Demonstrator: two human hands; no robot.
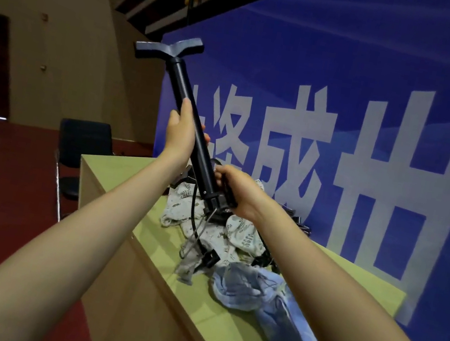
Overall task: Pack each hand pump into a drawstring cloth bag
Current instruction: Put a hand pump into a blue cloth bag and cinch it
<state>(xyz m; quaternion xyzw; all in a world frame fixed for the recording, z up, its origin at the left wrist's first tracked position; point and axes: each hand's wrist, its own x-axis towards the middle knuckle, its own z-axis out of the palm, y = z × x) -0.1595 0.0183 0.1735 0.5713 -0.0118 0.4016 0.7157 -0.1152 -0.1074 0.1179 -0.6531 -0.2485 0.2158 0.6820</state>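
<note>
A long black hand pump with a T-shaped handle (193,122) is held up above the far part of a pale green-topped wooden table (157,272), tilted so that the handle points up and to the left and the base points down toward the right. The barrel is grasped about midway by the left hand (180,129), whose fingers are curled round it with the thumb laid along the tube. The lower end, just above the base fitting, is clasped by the right hand (236,190), with its fingers wrapped round the barrel. A thin black hose (195,225) is seen hanging from the base down to the table, ending in a small black fitting, and a wire foot bracket hangs beside it.

Directly below the pump's base a crumpled white cloth bag printed with small leaf sprigs (239,236) is spread on the table; whether the base touches it cannot be told. Nearer and to the right, a pale blue cloth bag with a dark drawstring (270,298) is laid lengthwise along the tabletop, filled out in a long shape. Further black pump parts are partly seen behind the white bag.

A large blue banner with white characters (374,136) is stood behind the table, and a dark chair (84,142) is placed to the left of it on a red floor
</note>
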